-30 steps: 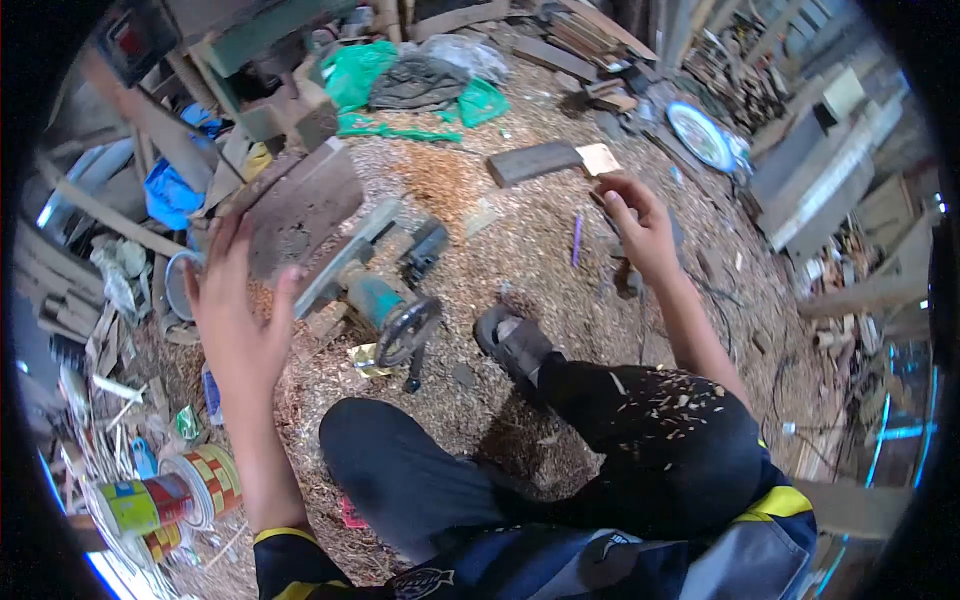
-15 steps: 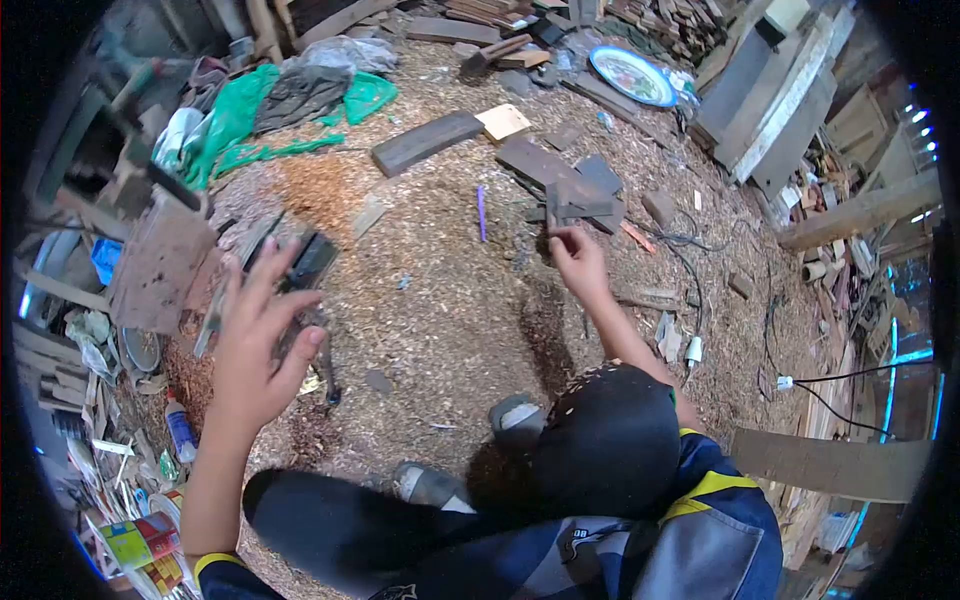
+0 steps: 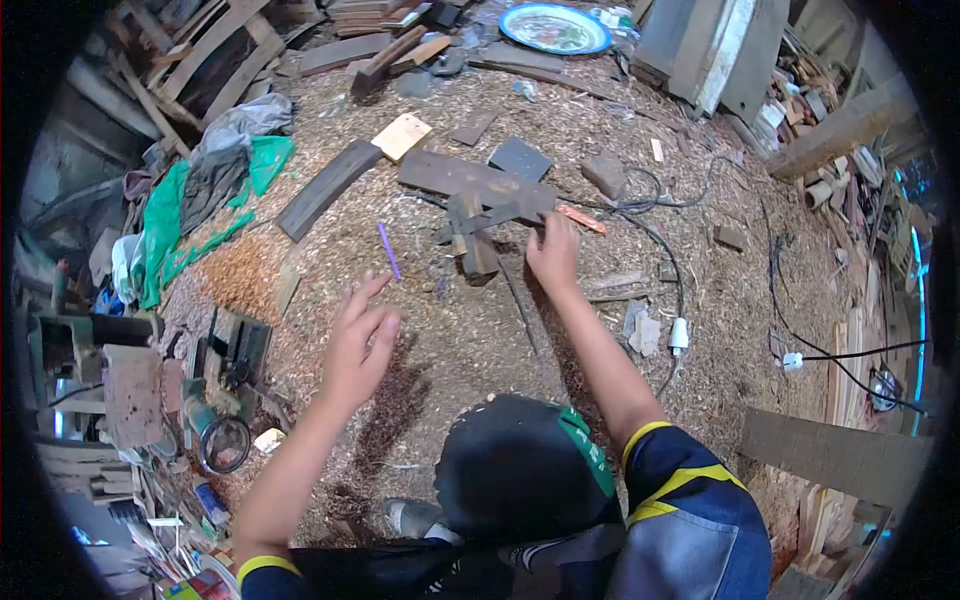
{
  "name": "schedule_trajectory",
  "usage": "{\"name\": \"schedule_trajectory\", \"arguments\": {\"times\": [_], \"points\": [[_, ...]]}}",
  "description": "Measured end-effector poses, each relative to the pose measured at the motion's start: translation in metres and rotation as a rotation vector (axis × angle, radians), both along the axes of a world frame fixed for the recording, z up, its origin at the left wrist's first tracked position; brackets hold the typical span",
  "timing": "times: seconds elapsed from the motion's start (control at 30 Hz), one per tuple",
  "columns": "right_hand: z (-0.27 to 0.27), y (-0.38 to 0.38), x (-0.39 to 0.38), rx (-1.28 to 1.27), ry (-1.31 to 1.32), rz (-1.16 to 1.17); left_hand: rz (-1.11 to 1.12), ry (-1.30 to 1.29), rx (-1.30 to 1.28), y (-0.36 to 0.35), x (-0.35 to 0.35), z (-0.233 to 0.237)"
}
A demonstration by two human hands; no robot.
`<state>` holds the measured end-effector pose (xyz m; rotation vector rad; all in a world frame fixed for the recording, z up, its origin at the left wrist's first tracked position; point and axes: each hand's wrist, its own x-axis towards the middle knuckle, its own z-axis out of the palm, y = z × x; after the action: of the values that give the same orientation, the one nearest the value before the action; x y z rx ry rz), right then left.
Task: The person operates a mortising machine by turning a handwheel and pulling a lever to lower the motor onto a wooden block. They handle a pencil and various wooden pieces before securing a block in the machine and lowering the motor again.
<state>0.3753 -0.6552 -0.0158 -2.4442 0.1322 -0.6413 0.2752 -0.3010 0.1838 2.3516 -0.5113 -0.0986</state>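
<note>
My left hand [image 3: 362, 345] hovers over the shavings, fingers apart and holding nothing. Closest to it is a purple stick [image 3: 389, 250] on the ground. My right hand [image 3: 556, 256] is at the right end of a dark wooden plank [image 3: 440, 172], its fingers curled on that end; the exact grip is partly hidden. Across the plank's near edge lies a thin dark flat strip [image 3: 500, 214], crossing a brown wooden block [image 3: 478, 258] just left of my right hand. A small dark slab [image 3: 520, 158] sits behind the plank.
A dark board [image 3: 330, 188] and a pale wood block [image 3: 402, 136] lie to the left. Black cable with a white plug [image 3: 679, 336] runs at right. A clamp-like machine [image 3: 225, 400], green cloth [image 3: 165, 230] and a round tray [image 3: 555, 28] stand around the ground.
My left hand has moved right, away from the machine. My right hand has shifted from the strip and block to the plank's right end. The view has turned and moved forward.
</note>
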Motion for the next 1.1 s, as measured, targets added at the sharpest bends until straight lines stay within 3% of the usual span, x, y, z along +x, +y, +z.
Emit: {"name": "schedule_trajectory", "arguments": {"times": [0.03, 0.2, 0.4, 0.47, 0.57, 0.67, 0.73, 0.83, 0.9, 1.0, 1.1], "points": [[0.0, -0.007, 0.008, -0.062, 0.117, 0.022, 0.046, -0.018, -0.059, -0.016, 0.008, -0.017], [-0.004, -0.02, 0.051, -0.257, 0.126, 0.069, 0.155, 0.033, -0.211, -0.07, 0.02, -0.061], [0.02, -0.024, 0.081, -0.337, 0.434, 0.157, 0.263, 0.069, -0.342, -0.06, 0.026, -0.068], [0.019, -0.038, 0.089, -0.352, 0.42, 0.212, 0.35, 0.047, -0.354, -0.046, 0.02, -0.073], [0.026, -0.065, 0.106, -0.227, 0.499, 0.41, 0.462, 0.022, -0.365, -0.021, 0.018, -0.089], [-0.003, -0.079, 0.133, -0.014, 0.452, 0.36, 0.514, 0.017, -0.371, -0.007, 0.011, -0.105], [0.008, -0.064, 0.143, 0.014, 0.394, 0.347, 0.538, 0.006, -0.36, 0.0, 0.007, -0.11], [0.111, 0.013, 0.12, 0.219, 0.001, 0.304, 0.576, -0.035, -0.286, 0.01, -0.001, -0.11], [0.138, 0.067, 0.103, 0.25, 0.022, 0.366, 0.634, -0.004, -0.353, 0.02, -0.005, -0.12], [0.125, 0.101, 0.101, 0.2, 0.11, 0.435, 0.705, -0.008, -0.409, 0.041, -0.013, -0.116], [0.088, 0.074, 0.133, -0.039, 0.367, 0.322, 0.752, -0.057, -0.34, 0.069, -0.033, -0.11]]}}
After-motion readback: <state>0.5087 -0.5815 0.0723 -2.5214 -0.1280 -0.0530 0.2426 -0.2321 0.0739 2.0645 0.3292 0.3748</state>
